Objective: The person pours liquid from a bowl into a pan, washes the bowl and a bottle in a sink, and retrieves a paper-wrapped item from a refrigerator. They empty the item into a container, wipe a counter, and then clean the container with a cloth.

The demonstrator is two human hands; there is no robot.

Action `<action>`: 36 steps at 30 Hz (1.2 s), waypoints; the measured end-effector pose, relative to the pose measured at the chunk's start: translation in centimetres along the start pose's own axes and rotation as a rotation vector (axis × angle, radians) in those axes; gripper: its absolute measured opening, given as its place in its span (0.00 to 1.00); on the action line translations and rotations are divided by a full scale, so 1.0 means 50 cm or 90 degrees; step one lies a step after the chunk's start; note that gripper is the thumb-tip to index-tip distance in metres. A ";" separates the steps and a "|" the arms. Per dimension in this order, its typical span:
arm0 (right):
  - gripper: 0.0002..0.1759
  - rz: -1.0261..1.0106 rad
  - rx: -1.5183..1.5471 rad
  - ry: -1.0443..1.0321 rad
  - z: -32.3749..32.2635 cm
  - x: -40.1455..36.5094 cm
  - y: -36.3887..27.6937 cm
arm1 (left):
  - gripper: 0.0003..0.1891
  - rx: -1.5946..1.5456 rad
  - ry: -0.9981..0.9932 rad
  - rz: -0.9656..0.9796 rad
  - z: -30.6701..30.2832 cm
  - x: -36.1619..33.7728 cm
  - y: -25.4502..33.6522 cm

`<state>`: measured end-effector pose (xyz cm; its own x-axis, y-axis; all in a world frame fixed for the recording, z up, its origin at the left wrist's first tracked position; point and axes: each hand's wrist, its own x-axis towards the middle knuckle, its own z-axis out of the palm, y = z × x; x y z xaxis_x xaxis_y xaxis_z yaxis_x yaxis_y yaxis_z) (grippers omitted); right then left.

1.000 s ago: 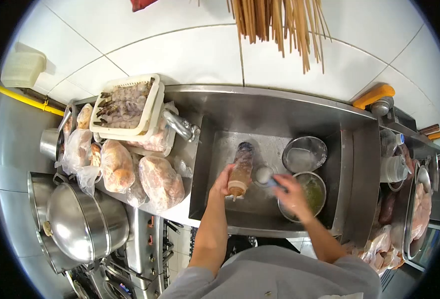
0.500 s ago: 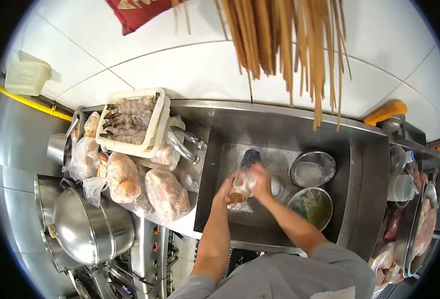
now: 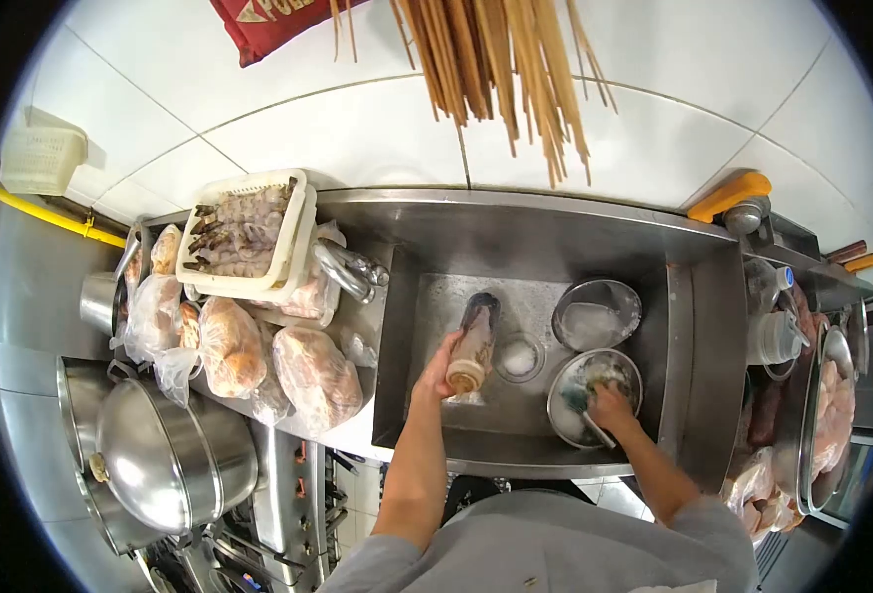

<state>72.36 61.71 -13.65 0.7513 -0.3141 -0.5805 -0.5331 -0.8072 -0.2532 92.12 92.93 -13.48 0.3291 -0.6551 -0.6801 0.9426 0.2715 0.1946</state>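
My left hand (image 3: 440, 372) grips a clear squeeze bottle (image 3: 472, 344) with brownish contents, held tilted over the steel sink (image 3: 684, 326), its open neck toward me. My right hand (image 3: 611, 405) reaches into a metal bowl (image 3: 561, 400) of greenish soapy water at the sink's front right; its fingers are closed on something I cannot make out. A small round lid or cup (image 3: 520, 358) lies on the sink floor between bottle and bowl. A second metal bowl (image 3: 597, 314) with pale water sits behind.
Left of the sink: a tap (image 3: 348, 269), a white basket of prawns (image 3: 244, 229), several bagged meat pieces (image 3: 315, 374) and big steel pots (image 3: 165, 457). Bamboo skewers (image 3: 496, 59) hang above. Trays of raw meat (image 3: 832, 415) and containers stand on the right.
My right hand left the bottle's neck and went right, down into the soapy bowl. My left hand keeps hold of the bottle, which stays tilted over the sink.
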 end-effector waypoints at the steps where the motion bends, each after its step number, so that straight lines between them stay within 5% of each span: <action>1: 0.23 0.032 0.026 -0.046 0.014 0.034 0.005 | 0.34 0.039 0.026 0.024 0.017 0.001 -0.001; 3: 0.23 -0.153 0.129 -0.258 0.092 0.132 0.121 | 0.34 0.091 0.060 0.039 0.024 -0.003 -0.019; 6: 0.23 0.097 0.304 -0.115 -0.056 0.045 0.013 | 0.32 0.096 0.041 0.028 0.032 0.007 -0.006; 7: 0.22 0.076 0.383 -0.043 -0.106 -0.003 -0.047 | 0.30 0.064 0.022 0.017 0.028 0.005 -0.006; 11: 0.21 -0.407 0.514 0.194 -0.096 -0.029 -0.295 | 0.25 -0.012 0.035 0.023 -0.019 0.032 -0.025; 13: 0.21 -0.624 0.505 0.208 -0.029 0.046 -0.379 | 0.24 0.005 0.103 0.021 -0.036 0.030 -0.021; 18: 0.18 -0.367 0.425 0.404 0.028 0.248 -0.446 | 0.25 -0.014 0.101 0.032 -0.011 0.009 -0.022; 23: 0.17 -0.517 0.511 0.288 0.016 0.120 -0.464 | 0.23 -0.064 0.092 0.025 -0.079 0.037 0.020; 27: 0.20 -0.333 0.376 0.384 0.042 0.291 -0.463 | 0.28 -0.068 0.041 0.041 -0.001 0.003 0.016; 30: 0.21 -0.243 0.382 0.280 0.029 0.308 -0.434 | 0.35 -0.075 0.027 0.061 -0.009 -0.001 0.000; 33: 0.21 -0.323 0.390 0.235 -0.091 0.112 -0.327 | 0.33 -0.049 0.057 -0.003 -0.056 0.013 -0.015; 36: 0.23 -0.212 0.290 0.270 -0.106 -0.038 -0.160 | 0.32 -0.005 0.069 -0.038 -0.039 0.001 -0.004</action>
<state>77.27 66.14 -6.43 0.9404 -0.3286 -0.0879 -0.2885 -0.6337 -0.7177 91.82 94.20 -14.92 0.2644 -0.5907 -0.7624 0.9595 0.2405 0.1464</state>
